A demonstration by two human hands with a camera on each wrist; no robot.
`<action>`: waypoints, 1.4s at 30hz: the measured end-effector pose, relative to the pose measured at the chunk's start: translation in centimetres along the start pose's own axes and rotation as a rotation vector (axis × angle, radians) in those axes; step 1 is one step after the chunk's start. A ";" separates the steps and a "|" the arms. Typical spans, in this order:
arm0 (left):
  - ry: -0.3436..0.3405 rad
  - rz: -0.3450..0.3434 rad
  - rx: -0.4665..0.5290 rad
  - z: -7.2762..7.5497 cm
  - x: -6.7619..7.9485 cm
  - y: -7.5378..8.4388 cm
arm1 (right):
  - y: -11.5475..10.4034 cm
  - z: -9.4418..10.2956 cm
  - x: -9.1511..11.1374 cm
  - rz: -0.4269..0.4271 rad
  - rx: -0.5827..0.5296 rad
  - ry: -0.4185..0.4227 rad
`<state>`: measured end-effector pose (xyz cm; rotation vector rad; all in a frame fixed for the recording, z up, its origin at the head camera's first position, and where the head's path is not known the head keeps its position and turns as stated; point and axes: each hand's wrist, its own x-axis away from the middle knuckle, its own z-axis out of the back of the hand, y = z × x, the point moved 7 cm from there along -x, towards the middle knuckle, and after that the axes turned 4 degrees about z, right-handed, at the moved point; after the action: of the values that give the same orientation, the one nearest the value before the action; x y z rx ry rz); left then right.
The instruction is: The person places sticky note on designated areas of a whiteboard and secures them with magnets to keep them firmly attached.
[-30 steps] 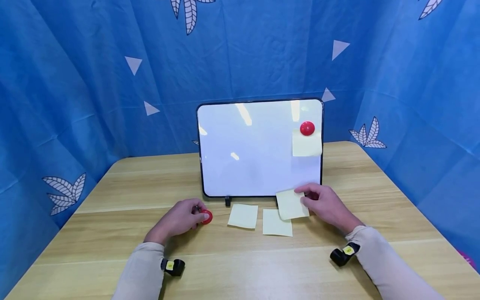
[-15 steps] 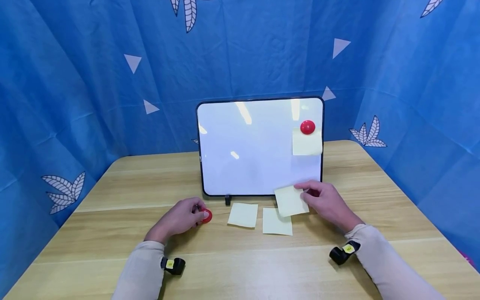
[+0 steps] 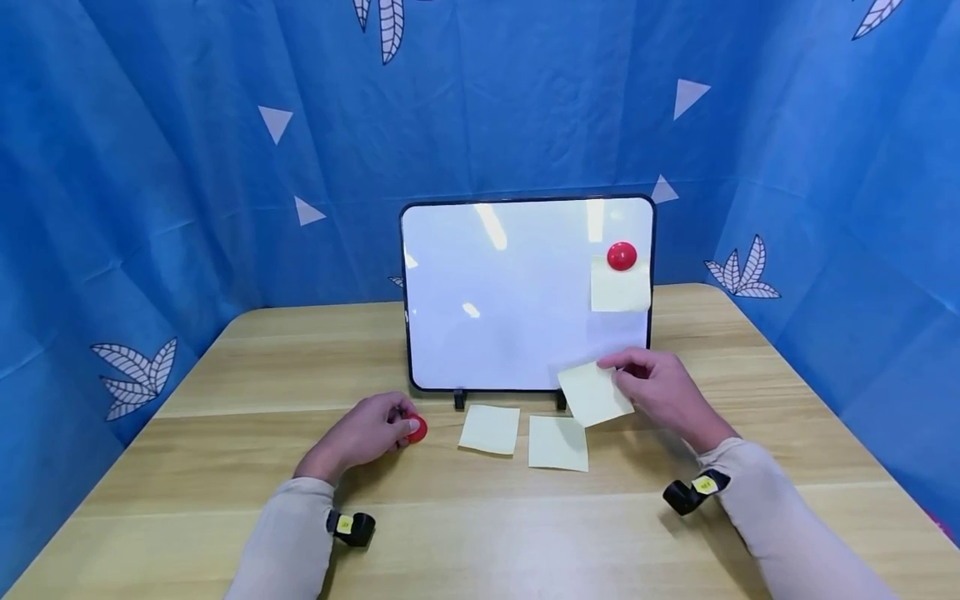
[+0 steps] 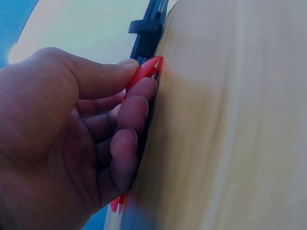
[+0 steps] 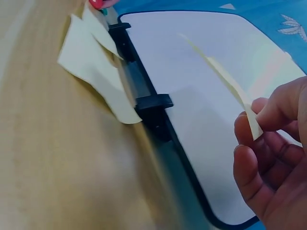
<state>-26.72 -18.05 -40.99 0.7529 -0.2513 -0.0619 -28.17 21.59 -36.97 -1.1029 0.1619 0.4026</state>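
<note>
My left hand (image 3: 367, 433) pinches a round red magnet (image 3: 418, 428) between thumb and fingers, low over the table. In the left wrist view a second bit of red (image 4: 115, 205) shows below the curled fingers, mostly hidden. My right hand (image 3: 663, 392) pinches a pale yellow sticky note (image 3: 595, 394) by its upper right corner. That note hangs tilted in front of the lower right edge of the whiteboard (image 3: 495, 267). Higher on the board, another sticky note (image 3: 621, 292) sits under a red magnet (image 3: 622, 256).
Two more sticky notes, one on the left (image 3: 490, 429) and one on the right (image 3: 558, 443), lie on the wooden table (image 3: 480, 525) before the board. Black feet (image 3: 460, 400) support the board. A blue curtain (image 3: 517, 100) surrounds the table's back and sides.
The right hand has raised its sticky note slightly and tilted it more, uncovering the note on the table below and a board foot. The left hand stays about where it was.
</note>
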 end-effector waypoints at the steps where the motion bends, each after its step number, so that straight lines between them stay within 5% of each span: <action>1: -0.002 0.002 0.002 0.0 0.0 0.0 | -0.1 0.0 -0.1 0.000 0.003 0.000; 21: -0.027 0.063 0.033 0.3 0.2 -0.3 | -2.1 0.7 -2.5 -0.012 0.030 -0.008; 42: -0.038 0.036 0.111 -0.1 0.0 -0.8 | -3.8 1.9 -3.2 -0.104 0.050 0.054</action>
<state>-26.64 -18.64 -41.61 0.8576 -0.3065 -0.0283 -29.72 21.06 -31.98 -1.0684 0.1608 0.2742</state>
